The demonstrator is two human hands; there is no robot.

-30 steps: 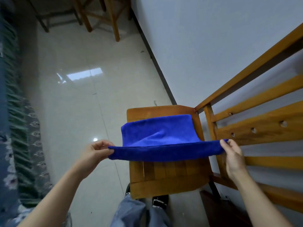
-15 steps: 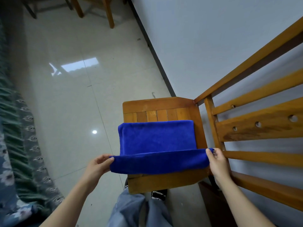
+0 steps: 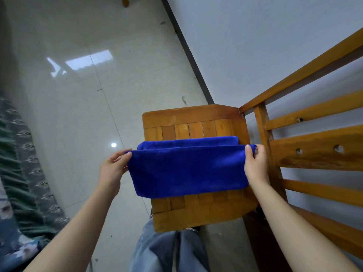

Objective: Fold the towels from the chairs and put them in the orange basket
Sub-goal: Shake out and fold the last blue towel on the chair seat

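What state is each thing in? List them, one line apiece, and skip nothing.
blue towel: doubled over on the seat, the top layer's far edge held at both corners, not yet released.
left hand: pinches the towel's left corner.
right hand: pinches the towel's right corner.
wooden chair: upright, bearing the towel on its seat.

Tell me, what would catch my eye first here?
A bright blue towel fills the middle, held stretched over a wooden chair seat. The left hand and the right hand each pinch one of its upper corners. A slatted wooden frame stands to the right, against a pale wall.
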